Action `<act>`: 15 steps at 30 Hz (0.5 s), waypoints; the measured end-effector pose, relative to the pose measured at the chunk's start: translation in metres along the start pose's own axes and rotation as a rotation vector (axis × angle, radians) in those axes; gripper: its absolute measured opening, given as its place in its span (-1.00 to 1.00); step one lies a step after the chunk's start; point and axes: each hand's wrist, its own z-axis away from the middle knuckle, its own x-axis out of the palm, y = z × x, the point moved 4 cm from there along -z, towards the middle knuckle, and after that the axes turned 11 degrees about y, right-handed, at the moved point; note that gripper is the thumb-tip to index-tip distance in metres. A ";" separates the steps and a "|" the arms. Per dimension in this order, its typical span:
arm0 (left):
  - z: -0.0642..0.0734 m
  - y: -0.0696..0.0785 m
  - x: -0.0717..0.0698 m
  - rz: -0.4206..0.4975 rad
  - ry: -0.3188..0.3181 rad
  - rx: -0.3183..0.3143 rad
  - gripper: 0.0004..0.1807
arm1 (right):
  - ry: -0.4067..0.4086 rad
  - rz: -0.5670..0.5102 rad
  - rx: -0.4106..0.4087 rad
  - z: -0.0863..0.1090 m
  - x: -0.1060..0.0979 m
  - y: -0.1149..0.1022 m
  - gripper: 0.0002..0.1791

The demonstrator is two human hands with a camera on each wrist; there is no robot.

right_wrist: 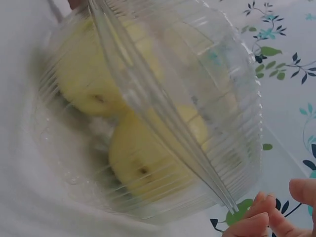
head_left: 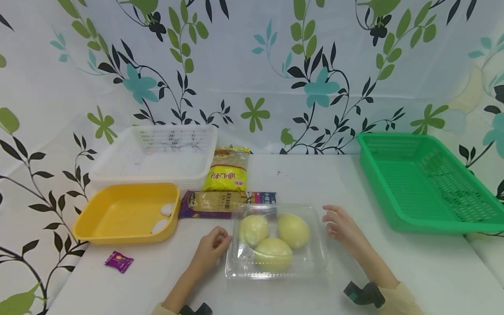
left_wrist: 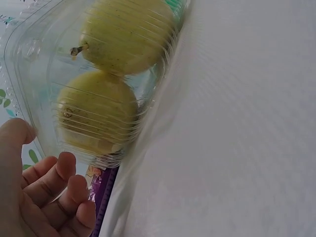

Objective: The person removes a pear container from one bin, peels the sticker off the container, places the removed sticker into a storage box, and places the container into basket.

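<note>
A clear plastic clamshell box [head_left: 316,262] sits on the white table with three yellow-green pears [head_left: 274,254] inside, seen through its lid. In the left wrist view, one pear [left_wrist: 123,37] shows a short brown stem through the ribbed wall. At the box's left side is my left hand [head_left: 212,245], its thumb tip right at the rim and its fingers loosely bent. My right hand [head_left: 342,225] stays just off the right side, fingers relaxed and nothing in them. In the right wrist view its fingertips [right_wrist: 264,202] are close to the corner of the box's rim [right_wrist: 224,200].
Behind the box lie a purple noodle packet [head_left: 212,203] and a yellow packet [head_left: 228,170]. To the left are a yellow tray [head_left: 126,238] with two white items, a white basket [head_left: 153,175] and a purple-wrapped sweet [head_left: 119,261]. A green basket [head_left: 429,225] stands at right.
</note>
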 end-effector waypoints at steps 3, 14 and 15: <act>0.002 0.005 -0.004 0.000 -0.015 -0.027 -0.94 | -0.031 0.021 -0.023 0.002 0.005 0.007 -0.54; 0.001 -0.005 -0.001 0.172 -0.050 -0.159 -0.86 | -0.094 0.251 -0.083 0.002 0.000 0.027 -0.48; 0.001 -0.005 0.000 0.186 -0.049 -0.159 -0.84 | -0.107 0.271 -0.107 0.002 0.000 0.029 -0.47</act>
